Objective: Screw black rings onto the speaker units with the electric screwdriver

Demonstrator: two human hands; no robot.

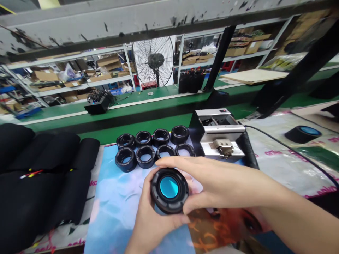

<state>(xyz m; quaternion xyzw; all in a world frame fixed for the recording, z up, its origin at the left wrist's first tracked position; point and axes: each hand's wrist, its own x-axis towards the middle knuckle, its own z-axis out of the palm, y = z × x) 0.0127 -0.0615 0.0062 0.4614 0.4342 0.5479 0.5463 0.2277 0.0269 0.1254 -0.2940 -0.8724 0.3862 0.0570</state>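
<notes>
"Fingers first: how do they stand?"

"Closed on a black ring with a blue lens. The left hand cups it from the lower left, and the right hand reaches across from the right, its fingers over the upper edge and its thumb at the lower right."

"Where's the ring?"

"Held between both hands just over a printed mat, with the lens facing up toward the camera."

"What's closest to the hands?"

"Eight more black rings, in two rows of four on the mat, just beyond the fingertips. Beside those rows sits a steel machine."

"And further out?"

"On the left lie black foam rolls. To the right, well apart, another ring with a blue lens rests on the tabletop, and a black cable crosses it."

"Behind that?"

"A green bench, then a standing fan and shelves loaded with cardboard boxes."
</notes>
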